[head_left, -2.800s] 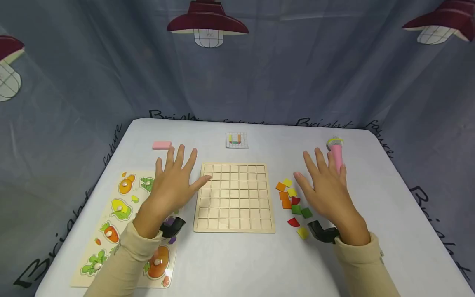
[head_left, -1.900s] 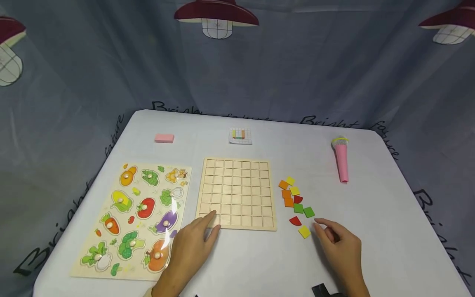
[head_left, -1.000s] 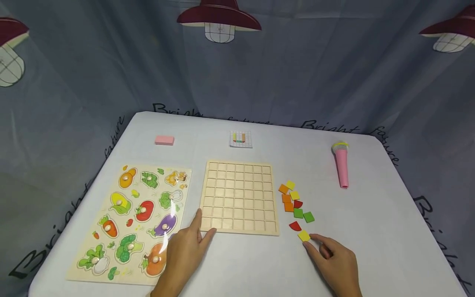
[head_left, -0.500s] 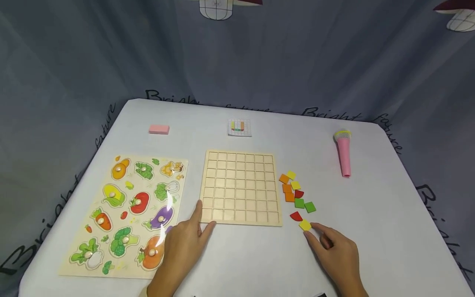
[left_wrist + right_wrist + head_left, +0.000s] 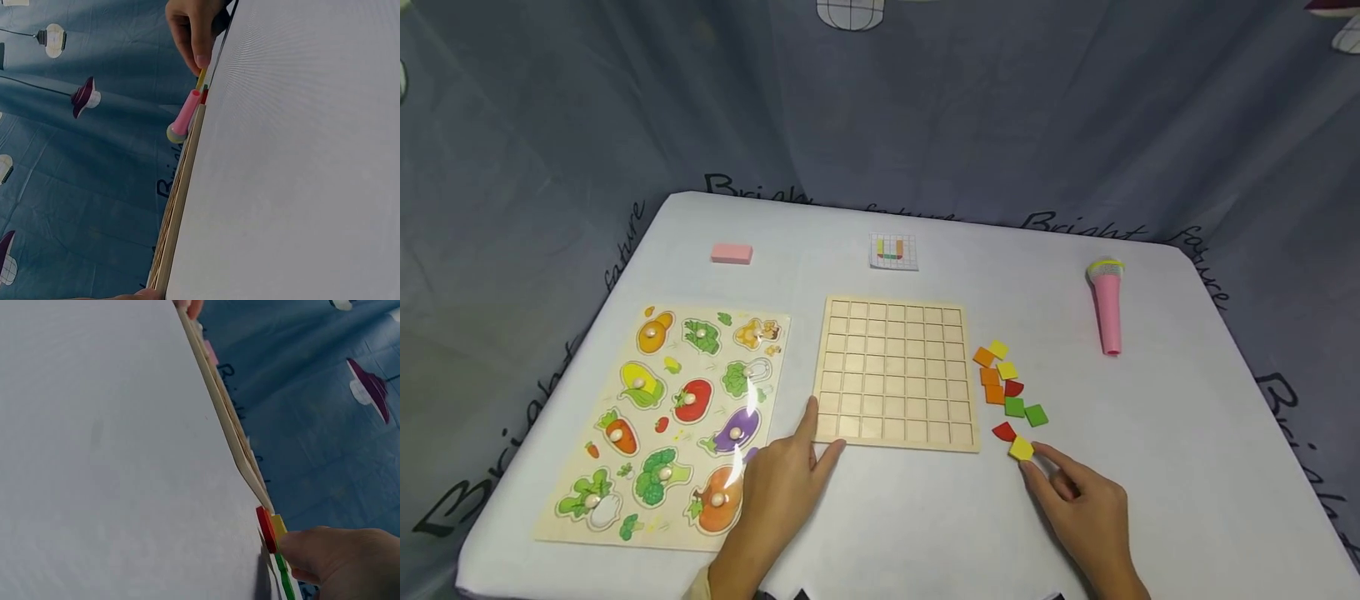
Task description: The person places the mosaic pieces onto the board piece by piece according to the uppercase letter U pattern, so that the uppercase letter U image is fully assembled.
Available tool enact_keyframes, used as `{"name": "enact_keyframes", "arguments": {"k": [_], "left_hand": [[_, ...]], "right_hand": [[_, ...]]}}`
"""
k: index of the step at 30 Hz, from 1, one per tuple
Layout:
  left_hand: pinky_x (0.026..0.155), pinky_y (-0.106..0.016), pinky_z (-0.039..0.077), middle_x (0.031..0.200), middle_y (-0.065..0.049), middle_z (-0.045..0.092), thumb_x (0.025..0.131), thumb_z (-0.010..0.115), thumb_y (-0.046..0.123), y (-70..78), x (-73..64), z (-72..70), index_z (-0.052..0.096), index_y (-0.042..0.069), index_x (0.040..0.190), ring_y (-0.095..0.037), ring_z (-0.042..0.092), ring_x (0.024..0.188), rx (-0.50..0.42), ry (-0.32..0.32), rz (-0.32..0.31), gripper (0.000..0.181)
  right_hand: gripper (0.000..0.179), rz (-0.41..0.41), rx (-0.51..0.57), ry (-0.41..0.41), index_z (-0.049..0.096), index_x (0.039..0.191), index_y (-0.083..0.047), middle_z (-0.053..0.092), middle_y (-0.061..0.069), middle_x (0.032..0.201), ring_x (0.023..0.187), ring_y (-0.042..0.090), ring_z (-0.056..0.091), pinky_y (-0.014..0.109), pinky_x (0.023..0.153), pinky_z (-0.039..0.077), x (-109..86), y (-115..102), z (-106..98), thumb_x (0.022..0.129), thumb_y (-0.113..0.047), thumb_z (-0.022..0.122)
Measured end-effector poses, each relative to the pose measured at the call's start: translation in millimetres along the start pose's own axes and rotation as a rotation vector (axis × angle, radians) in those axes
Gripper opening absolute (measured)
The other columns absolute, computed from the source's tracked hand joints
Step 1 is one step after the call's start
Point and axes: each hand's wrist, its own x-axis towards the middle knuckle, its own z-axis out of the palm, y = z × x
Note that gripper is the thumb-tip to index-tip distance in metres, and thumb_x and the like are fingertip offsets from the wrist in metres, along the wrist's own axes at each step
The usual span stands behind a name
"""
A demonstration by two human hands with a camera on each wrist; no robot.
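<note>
A pale wooden grid board lies in the middle of the white table. My left hand rests at its near left corner, with the index finger along the left side and the thumb at the front edge. To the right of the board, my right hand pinches a square yellow tile between thumb and index finger. In the left wrist view the yellow tile shows below the right fingertips. Close to it lie a red quarter-round tile and a green tile.
Several orange, yellow, red and green tiles lie loosely along the board's right side. A vegetable knob puzzle is at left. Farther back are a pink block, a small pattern card and a pink toy microphone.
Both hands, first spread above the table, have come down. My left hand has settled at the board's corner, and my right hand has taken hold of the yellow tile. The head view has tilted downward.
</note>
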Motion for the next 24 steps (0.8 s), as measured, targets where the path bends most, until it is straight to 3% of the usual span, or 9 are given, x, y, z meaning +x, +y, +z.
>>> {"name": "enact_keyframes", "arguments": {"k": [5,15,24], "left_hand": [[0.04,-0.026,0.029,0.052,0.014,0.04,0.093,0.076,0.038,0.0,0.1,-0.4,0.054,0.0,0.146,-0.003,0.033,0.042,0.003,-0.004,-0.006,0.069],[0.039,-0.025,0.028,0.052,0.014,0.041,0.092,0.077,0.037,-0.6,1.0,-0.1,0.055,-0.001,0.145,-0.003,0.033,0.042,0.0,0.013,0.003,0.068],[0.04,-0.025,0.028,0.053,0.015,0.041,0.092,0.077,0.037,-2.4,-2.3,2.0,0.056,0.001,0.144,-0.003,0.033,0.043,0.008,0.034,0.012,0.067]], "right_hand": [[0.03,-0.037,0.06,-0.015,0.081,0.106,-0.012,0.028,-0.014,0.053,0.048,0.001,0.024,0.02,0.043,0.019,3.0,-5.7,4.8,0.077,-0.01,0.09],[0.032,-0.243,0.175,-0.05,0.08,0.109,-0.01,0.027,-0.019,0.058,0.05,-0.003,0.026,0.015,0.045,0.022,23.9,-22.2,23.1,0.078,-0.007,0.088],[0.032,-0.349,0.255,-0.1,0.08,0.109,-0.011,0.028,-0.019,0.058,0.052,-0.005,0.025,0.015,0.044,0.023,50.9,-54.7,43.1,0.078,-0.01,0.089]]}}
